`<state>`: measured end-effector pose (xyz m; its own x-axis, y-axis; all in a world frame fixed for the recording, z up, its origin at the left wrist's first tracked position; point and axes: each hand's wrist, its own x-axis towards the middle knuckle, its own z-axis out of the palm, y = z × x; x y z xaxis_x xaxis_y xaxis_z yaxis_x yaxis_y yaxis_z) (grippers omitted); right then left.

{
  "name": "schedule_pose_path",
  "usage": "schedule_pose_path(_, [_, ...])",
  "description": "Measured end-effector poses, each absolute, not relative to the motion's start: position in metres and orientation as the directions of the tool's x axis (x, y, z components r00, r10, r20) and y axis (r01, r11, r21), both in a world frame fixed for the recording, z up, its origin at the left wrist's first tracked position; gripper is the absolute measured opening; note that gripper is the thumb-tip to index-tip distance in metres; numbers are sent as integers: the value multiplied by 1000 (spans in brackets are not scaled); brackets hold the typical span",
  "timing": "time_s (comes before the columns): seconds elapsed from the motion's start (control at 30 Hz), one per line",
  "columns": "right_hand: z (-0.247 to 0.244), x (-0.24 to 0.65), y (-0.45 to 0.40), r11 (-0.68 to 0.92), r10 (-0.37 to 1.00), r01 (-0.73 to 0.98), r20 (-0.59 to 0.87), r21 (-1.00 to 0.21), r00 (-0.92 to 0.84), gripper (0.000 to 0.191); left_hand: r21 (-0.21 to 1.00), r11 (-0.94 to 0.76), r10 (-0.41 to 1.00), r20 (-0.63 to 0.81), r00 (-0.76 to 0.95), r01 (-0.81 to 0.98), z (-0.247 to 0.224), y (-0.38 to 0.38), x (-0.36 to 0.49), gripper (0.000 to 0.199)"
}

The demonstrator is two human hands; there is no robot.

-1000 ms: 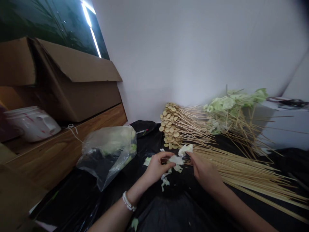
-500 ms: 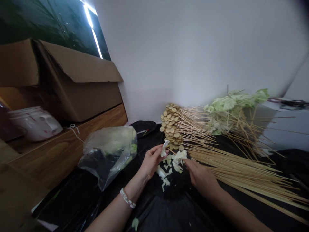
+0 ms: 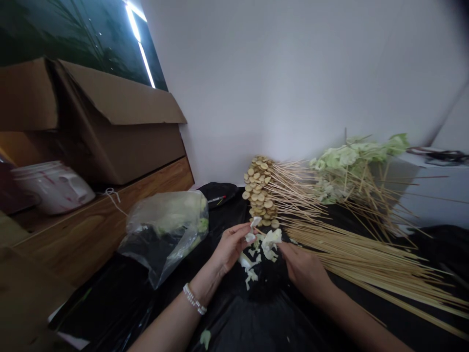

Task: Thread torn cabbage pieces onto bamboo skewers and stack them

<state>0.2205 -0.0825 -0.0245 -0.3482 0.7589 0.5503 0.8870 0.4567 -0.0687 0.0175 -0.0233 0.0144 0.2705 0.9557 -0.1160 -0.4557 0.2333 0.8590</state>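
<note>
Across the upper left of the frame, a cardboard box [image 3: 117,146] sits open on a wooden shelf [image 3: 102,220], with a white plastic tub [image 3: 54,188] beside it. Along the right, bare bamboo skewers [image 3: 366,259] fan over the black plastic sheet [image 3: 278,322] covering the bench; beyond them stand skewers threaded with pale cabbage leaves [image 3: 348,159] and, nearer the middle, skewers stacked with tan round slices [image 3: 258,190]. Left of centre lies a clear plastic bag [image 3: 164,234] of leaves, with a marker pen [image 3: 217,198] behind it. Between my hands, torn cabbage scraps [image 3: 269,243] lie in a loose heap on the sheet. My left hand [image 3: 230,247], a beaded bracelet [image 3: 194,299] at the wrist, has its fingers [image 3: 244,234] pinched closed on a small white shred [image 3: 252,229], which has dropped lower and bunched up since a moment ago. My right hand [image 3: 304,274] sits just beside the heap, fingers [image 3: 286,252] curled against a white piece; I cannot tell whether they grip it.
</note>
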Motion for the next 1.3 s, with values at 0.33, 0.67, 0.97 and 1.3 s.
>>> schedule_pose_path(0.33, [-26, 219, -84, 466, 765, 880, 543, -96, -346, 44, 893, 240, 934, -107, 340, -381, 11, -26, 22, 32])
schedule_pose_path(0.67, [-22, 217, -84, 515, 802, 820, 479, -251, -357, 46, 968, 134, 916, -39, 398, -213, 3, -29, 23, 27])
schedule_pose_path(0.97, [-19, 232, -76, 416, 772, 874, 605, -253, -193, 41, 962, -266, 923, 235, 305, 65, 7, -31, 26, 19])
schedule_pose_path(1.3, [-20, 233, -74, 409, 777, 881, 597, -237, -201, 39, 414, -774, 613, 301, 731, 479, -10, -35, 20, 48])
